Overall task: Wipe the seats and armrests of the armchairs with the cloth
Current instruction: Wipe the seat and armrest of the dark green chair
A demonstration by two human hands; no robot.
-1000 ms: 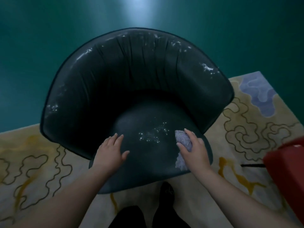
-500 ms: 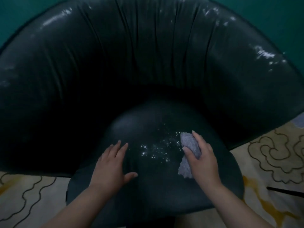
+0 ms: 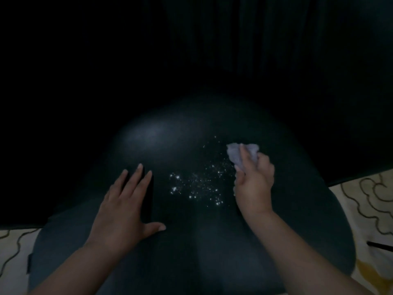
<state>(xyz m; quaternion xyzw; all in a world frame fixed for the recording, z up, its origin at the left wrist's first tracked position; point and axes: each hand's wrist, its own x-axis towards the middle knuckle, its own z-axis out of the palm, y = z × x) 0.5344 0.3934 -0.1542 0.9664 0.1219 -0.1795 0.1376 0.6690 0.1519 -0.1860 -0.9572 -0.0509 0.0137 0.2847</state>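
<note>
On the dim seat [image 3: 191,241], left hand [image 3: 125,207] lies flat; right hand [image 3: 254,184] seemingly bunches the cloth [image 3: 238,154]

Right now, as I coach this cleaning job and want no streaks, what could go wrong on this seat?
1. The cloth is bunched in the right hand, so it may only smear the glittering specks instead of lifting them.
2. The left hand rests flat on the seat beside the specks and could leave prints or block the stroke.
3. The chair back is too dark to inspect, so spots there might be missed.
</note>
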